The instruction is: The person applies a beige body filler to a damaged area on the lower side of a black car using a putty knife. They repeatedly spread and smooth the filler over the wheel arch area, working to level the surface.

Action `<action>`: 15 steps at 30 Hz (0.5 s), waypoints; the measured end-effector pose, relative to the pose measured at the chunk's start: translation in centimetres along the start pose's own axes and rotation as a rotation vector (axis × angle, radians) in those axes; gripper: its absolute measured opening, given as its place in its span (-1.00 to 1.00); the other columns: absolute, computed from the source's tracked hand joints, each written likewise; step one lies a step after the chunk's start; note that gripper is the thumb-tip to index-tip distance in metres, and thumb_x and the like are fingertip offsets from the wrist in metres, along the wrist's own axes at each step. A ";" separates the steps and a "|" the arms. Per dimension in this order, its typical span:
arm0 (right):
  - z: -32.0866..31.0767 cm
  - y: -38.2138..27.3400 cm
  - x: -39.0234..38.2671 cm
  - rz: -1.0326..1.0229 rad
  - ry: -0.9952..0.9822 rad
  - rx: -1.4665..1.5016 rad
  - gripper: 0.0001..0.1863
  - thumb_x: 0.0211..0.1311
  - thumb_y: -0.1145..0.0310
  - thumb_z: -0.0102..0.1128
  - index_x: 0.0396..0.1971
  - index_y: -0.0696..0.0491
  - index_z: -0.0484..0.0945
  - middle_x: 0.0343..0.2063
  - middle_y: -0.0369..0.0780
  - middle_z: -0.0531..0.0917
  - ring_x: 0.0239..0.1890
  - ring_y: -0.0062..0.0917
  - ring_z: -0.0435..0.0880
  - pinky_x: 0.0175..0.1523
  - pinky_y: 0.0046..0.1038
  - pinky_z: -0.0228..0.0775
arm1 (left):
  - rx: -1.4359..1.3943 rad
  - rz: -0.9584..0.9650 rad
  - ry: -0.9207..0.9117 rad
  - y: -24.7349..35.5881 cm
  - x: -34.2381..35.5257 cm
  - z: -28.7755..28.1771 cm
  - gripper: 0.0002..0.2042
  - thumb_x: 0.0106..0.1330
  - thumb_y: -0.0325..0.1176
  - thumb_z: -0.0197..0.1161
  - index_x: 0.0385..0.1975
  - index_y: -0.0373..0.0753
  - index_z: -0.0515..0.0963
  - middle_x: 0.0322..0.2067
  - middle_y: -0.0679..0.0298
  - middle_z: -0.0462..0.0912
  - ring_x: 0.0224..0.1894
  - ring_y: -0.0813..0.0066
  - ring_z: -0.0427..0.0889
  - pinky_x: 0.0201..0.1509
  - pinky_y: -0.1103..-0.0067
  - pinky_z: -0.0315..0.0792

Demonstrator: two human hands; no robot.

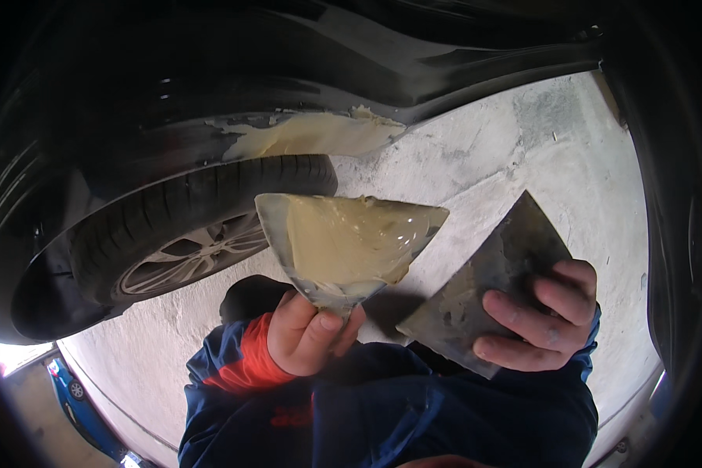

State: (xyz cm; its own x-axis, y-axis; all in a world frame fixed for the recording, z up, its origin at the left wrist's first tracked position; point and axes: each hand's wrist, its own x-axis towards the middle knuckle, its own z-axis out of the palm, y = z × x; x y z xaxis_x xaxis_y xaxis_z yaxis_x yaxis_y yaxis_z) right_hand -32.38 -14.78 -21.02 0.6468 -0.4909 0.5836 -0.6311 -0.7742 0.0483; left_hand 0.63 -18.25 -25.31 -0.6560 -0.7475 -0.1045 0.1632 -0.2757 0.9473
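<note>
My left hand (308, 337) is closed round the narrow end of a wide putty knife (274, 226), its blade fanned out away from me. A thick smear of beige body filler (343, 238) covers most of that blade. In my right hand (550, 320) is a flat, dark, four-cornered spreader plate (476, 292), gripped by its right side, with dried streaks on its face. The two tools are apart. Beyond them, beige filler (312, 136) lies in a ragged patch on the lower edge of a black car body (171, 93), just above the wheel.
A car wheel (203, 226) with a dark tyre and spoked rim sits under the arch at left. Pale concrete floor (593, 171) spreads below. Another black panel (678, 195) rises along the right side. A blue car (82, 409) stands far off at lower left.
</note>
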 end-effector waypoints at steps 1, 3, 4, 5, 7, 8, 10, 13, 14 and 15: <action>0.0 -0.4 0.0 -0.017 -0.043 -0.072 -0.65 0.37 -0.01 0.10 0.13 -0.46 0.59 0.02 -0.45 0.70 0.22 -0.36 0.41 0.27 -0.14 0.27 | 0.016 0.009 0.006 0.0 0.0 0.0 -0.48 0.56 0.01 -0.05 0.08 -0.45 0.27 -0.55 0.20 0.43 -0.68 0.56 0.37 -0.61 0.63 0.33; 0.1 -1.2 0.3 0.019 -0.064 -0.087 -0.66 0.38 0.01 0.10 0.12 -0.46 0.60 0.05 -0.46 0.69 0.26 -0.35 0.39 0.33 -0.12 0.24 | 0.048 0.028 0.012 0.0 0.0 0.1 -0.49 0.56 0.00 -0.06 0.07 -0.46 0.27 -0.55 0.19 0.43 -0.68 0.57 0.38 -0.61 0.65 0.32; 0.2 -1.5 0.5 0.023 -0.071 -0.122 -0.67 0.37 0.02 0.11 0.09 -0.44 0.62 0.06 -0.47 0.69 0.27 -0.36 0.39 0.35 -0.13 0.22 | 0.066 0.030 0.025 0.0 0.0 0.2 -0.50 0.57 -0.01 -0.06 0.06 -0.46 0.28 -0.54 0.19 0.43 -0.68 0.57 0.38 -0.61 0.65 0.31; 0.3 -1.7 0.6 0.048 -0.071 -0.123 -0.67 0.36 0.04 0.14 0.09 -0.44 0.63 0.06 -0.46 0.69 0.26 -0.36 0.39 0.35 -0.13 0.23 | 0.087 0.034 0.036 0.0 0.0 0.3 -0.51 0.57 -0.02 -0.06 0.05 -0.46 0.28 -0.54 0.19 0.44 -0.68 0.57 0.38 -0.61 0.66 0.31; 0.6 -1.9 0.9 0.061 -0.064 -0.165 -0.67 0.32 0.07 0.18 0.07 -0.43 0.64 0.06 -0.46 0.69 0.25 -0.36 0.40 0.34 -0.14 0.24 | 0.117 0.035 0.044 0.0 0.1 0.4 -0.52 0.57 -0.03 -0.07 0.03 -0.46 0.29 -0.53 0.18 0.44 -0.68 0.58 0.39 -0.61 0.67 0.31; 0.8 -1.9 1.0 0.064 -0.059 -0.160 -0.67 0.31 0.08 0.20 0.06 -0.41 0.65 0.06 -0.45 0.69 0.24 -0.36 0.40 0.32 -0.14 0.25 | 0.127 0.035 0.041 0.1 0.1 0.4 -0.52 0.58 -0.03 -0.07 0.02 -0.46 0.29 -0.53 0.18 0.44 -0.68 0.57 0.39 -0.61 0.67 0.31; 1.3 -1.7 1.1 0.059 -0.036 -0.198 -0.67 0.27 0.11 0.24 0.03 -0.38 0.67 0.05 -0.44 0.69 0.22 -0.36 0.42 0.30 -0.15 0.27 | 0.131 0.039 0.044 0.2 0.2 0.5 -0.59 0.58 -0.10 -0.06 -0.02 -0.45 0.33 -0.54 0.20 0.46 -0.68 0.58 0.40 -0.59 0.66 0.31; 1.8 -1.2 1.2 0.042 -0.071 -0.155 -0.70 0.23 0.17 0.26 -0.02 -0.31 0.72 0.03 -0.42 0.70 0.17 -0.36 0.45 0.23 -0.18 0.32 | 0.102 0.027 0.055 0.3 0.2 0.6 -0.71 0.59 -0.25 -0.04 -0.08 -0.42 0.40 -0.57 0.25 0.50 -0.66 0.59 0.42 -0.56 0.64 0.32; 1.8 -1.1 1.3 0.031 -0.079 -0.143 -0.70 0.22 0.19 0.27 -0.04 -0.28 0.73 0.03 -0.42 0.70 0.14 -0.36 0.46 0.19 -0.20 0.33 | 0.087 0.003 0.053 0.4 0.1 0.6 -0.72 0.59 -0.26 -0.04 -0.08 -0.42 0.40 -0.56 0.25 0.50 -0.66 0.59 0.42 -0.56 0.63 0.32; 1.8 -0.9 1.5 0.020 -0.086 -0.133 -0.71 0.21 0.20 0.27 -0.05 -0.26 0.74 0.02 -0.41 0.71 0.11 -0.36 0.46 0.16 -0.22 0.35 | 0.051 -0.016 0.058 0.4 0.0 0.6 -0.73 0.59 -0.27 -0.05 -0.07 -0.42 0.40 -0.56 0.25 0.50 -0.66 0.59 0.42 -0.56 0.63 0.32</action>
State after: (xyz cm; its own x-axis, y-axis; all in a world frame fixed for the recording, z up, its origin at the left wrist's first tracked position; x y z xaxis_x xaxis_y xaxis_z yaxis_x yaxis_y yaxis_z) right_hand -30.08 -15.47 -21.67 0.6645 -0.5422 0.5143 -0.6914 -0.7072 0.1477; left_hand 0.23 -18.02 -24.75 -0.6141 -0.7774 -0.1363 0.1138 -0.2581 0.9594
